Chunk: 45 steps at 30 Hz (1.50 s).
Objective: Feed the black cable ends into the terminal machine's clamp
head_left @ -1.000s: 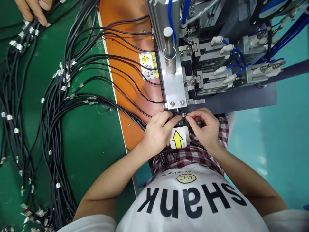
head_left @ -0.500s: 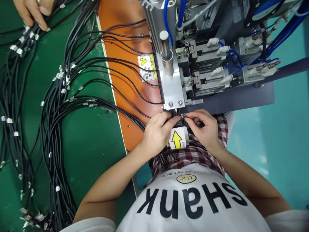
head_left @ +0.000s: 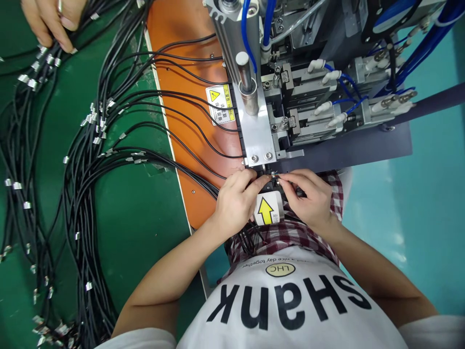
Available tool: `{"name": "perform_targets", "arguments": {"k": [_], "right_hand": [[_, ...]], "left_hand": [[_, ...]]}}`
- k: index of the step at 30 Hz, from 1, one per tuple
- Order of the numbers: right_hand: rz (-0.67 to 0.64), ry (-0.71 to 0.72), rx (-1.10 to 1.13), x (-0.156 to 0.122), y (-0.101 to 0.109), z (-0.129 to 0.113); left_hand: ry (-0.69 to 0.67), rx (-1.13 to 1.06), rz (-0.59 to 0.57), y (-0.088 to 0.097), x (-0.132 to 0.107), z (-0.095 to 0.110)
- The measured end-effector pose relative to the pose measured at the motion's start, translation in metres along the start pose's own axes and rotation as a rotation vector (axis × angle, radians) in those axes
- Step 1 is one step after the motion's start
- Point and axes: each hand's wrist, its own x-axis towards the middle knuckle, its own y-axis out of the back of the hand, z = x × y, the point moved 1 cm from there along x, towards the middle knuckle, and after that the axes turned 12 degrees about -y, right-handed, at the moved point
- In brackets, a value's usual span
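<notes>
At the front end of the machine, my left hand (head_left: 238,196) is closed, with thumb and index finger pinching a black cable close to its stripped end. Fine coloured wires (head_left: 275,175) stick out between my two hands. My right hand (head_left: 310,196) pinches the tips of these wires between thumb and index finger, its other fingers curled. Both hands rest just below the metal clamp block (head_left: 258,145). A white plate with a yellow arrow (head_left: 268,208) sits under the fingertips. The exact grip points are small and partly covered by the fingers.
Black cables with silvery ends (head_left: 83,194) lie bundled across the green table (head_left: 141,252). Several run over the orange base (head_left: 196,160) into the machine. Pneumatic cylinders (head_left: 312,97) with blue hoses stand at right. Another person's hand (head_left: 54,19) touches cables at the upper left.
My right hand has shifted slightly right, and its fingers are straighter. My left hand stays nearly in place. The whole view has moved a little.
</notes>
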Motion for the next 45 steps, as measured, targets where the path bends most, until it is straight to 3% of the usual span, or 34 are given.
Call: {"name": "perform_targets", "arguments": {"k": [7,17,32,35,41,45], "right_hand": [[0.01,0.023,0.009,0.0,-0.002,0.001],[-0.073,-0.213,0.217,0.012,-0.004,-0.01],[-0.148,-0.516,0.458,0.008,-0.011,-0.002],[-0.143,-0.461,0.401,0.01,-0.009,-0.004],[-0.038,-0.132,0.155,0.014,-0.003,-0.01],[-0.026,0.007,0.055,0.015,-0.003,-0.008]], "left_hand": [[0.009,-0.038,0.006,0.002,0.001,0.001],[0.01,-0.016,0.001,0.002,0.001,0.001],[0.004,-0.01,0.01,0.002,0.001,0.002],[0.005,-0.021,0.011,0.002,0.001,0.001],[0.014,-0.013,-0.004,0.002,0.001,0.001],[0.015,-0.01,0.0,0.001,0.0,0.0]]}}
